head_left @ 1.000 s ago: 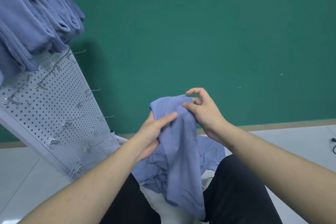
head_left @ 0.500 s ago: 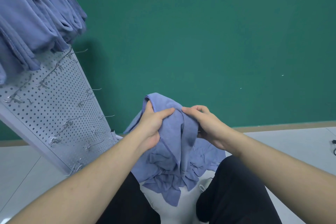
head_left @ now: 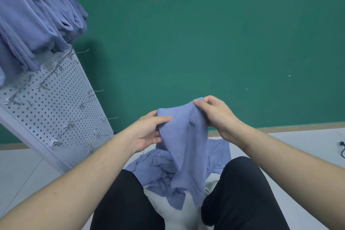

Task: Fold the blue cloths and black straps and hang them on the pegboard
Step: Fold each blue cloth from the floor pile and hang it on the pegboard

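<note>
A blue cloth [head_left: 184, 136] hangs in front of me, held up by its top edge. My left hand [head_left: 147, 130] pinches its left corner between thumb and fingers. My right hand [head_left: 216, 115] pinches the right corner a little higher. The cloth's lower part drapes down between my knees. More loose blue cloths [head_left: 160, 170] lie heaped on the floor below it. The white pegboard [head_left: 52, 114] leans at the left, with several folded blue cloths [head_left: 37, 17] hanging over its top hooks. No black straps are visible.
Bare metal hooks [head_left: 93, 91] stick out from the pegboard's lower rows. A green wall [head_left: 205, 33] stands behind. My black trouser legs [head_left: 240, 192] flank the pile. A black cable [head_left: 342, 147] lies on the pale floor at the far right.
Both hands have drawn apart and spread the cloth's top edge. The right hand rose and the cloth now hangs longer and smoother than half a second ago.
</note>
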Tool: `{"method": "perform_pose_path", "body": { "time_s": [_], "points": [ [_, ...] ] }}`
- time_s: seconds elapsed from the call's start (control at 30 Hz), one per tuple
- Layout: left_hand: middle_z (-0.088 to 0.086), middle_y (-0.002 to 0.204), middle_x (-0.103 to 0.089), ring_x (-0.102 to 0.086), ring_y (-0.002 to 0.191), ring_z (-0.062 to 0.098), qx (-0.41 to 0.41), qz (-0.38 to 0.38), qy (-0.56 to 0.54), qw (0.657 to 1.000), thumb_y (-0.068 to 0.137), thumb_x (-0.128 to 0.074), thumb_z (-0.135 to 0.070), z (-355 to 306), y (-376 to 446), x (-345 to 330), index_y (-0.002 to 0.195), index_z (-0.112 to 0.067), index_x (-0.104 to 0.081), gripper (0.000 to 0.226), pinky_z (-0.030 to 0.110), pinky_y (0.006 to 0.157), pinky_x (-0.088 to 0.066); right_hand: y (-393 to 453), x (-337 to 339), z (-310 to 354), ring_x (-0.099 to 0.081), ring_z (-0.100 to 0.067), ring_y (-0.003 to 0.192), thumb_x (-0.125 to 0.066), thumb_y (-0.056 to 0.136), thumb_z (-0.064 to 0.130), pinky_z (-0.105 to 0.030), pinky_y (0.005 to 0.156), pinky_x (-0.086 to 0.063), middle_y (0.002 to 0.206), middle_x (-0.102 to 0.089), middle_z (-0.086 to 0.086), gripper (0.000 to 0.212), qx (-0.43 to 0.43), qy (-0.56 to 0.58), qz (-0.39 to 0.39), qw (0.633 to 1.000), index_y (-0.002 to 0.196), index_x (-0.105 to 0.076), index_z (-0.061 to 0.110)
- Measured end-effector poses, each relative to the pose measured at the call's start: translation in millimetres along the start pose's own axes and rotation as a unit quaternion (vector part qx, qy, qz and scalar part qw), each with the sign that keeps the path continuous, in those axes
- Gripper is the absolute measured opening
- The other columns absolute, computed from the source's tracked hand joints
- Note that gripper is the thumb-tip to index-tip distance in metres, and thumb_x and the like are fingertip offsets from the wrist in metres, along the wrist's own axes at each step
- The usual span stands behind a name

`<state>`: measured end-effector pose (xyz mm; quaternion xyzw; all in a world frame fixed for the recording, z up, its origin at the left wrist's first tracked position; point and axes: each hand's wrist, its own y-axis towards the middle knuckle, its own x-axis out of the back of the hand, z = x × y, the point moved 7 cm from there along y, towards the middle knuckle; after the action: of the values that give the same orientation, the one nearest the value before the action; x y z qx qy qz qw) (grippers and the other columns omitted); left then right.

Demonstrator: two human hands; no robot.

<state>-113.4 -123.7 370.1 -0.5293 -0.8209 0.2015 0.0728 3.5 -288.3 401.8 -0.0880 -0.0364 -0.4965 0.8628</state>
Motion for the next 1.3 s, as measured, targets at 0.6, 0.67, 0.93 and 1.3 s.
{"method": "perform_pose_path", "body": {
  "time_s": [0.6,0.67,0.93,1.3],
  "points": [
    [0.004,0.096,-0.078,-0.069,0.085,0.014,-0.073,-0.033,0.069,0.994,0.087,-0.073,-0.004,-38,6,4,0.107,-0.011,-0.075,0.020,0.026,0.080,-0.054,17,18,23,-0.063,-0.015,0.082,-0.066,0.093,0.020,-0.040,0.093,-0.056,0.096,-0.074,-0.004,0.011,0.037,-0.095,0.044,0.994,0.100,-0.073,0.025],
    [0.004,0.099,-0.076,-0.068,0.083,0.012,-0.089,-0.036,0.084,0.992,0.086,-0.074,-0.002,-42,6,6,0.107,-0.013,-0.074,0.024,0.023,0.079,-0.055,17,20,27,-0.067,-0.015,0.087,-0.068,0.092,0.018,-0.038,0.093,-0.058,0.106,-0.075,-0.006,0.013,0.041,-0.095,0.054,0.993,0.102,-0.073,0.025],
    [0.000,0.089,-0.074,-0.066,0.076,0.010,-0.099,-0.045,0.133,0.985,0.083,-0.075,0.003,-53,3,12,0.117,-0.013,-0.071,0.037,0.016,0.068,-0.056,17,20,36,-0.064,-0.001,0.068,-0.068,0.093,0.012,-0.027,0.088,-0.057,0.085,-0.071,0.009,0.020,0.009,-0.075,0.106,0.992,0.109,-0.074,0.022],
    [-0.010,0.094,-0.077,-0.069,0.094,0.012,-0.145,-0.061,0.339,0.927,0.082,-0.077,-0.008,-67,-1,8,0.095,-0.026,-0.079,0.022,0.026,0.094,-0.052,21,19,42,-0.067,-0.008,0.090,-0.072,0.086,0.005,-0.016,0.079,-0.054,0.101,-0.070,0.009,0.039,0.037,-0.223,0.109,0.968,0.123,-0.070,0.018]
  ]
}}
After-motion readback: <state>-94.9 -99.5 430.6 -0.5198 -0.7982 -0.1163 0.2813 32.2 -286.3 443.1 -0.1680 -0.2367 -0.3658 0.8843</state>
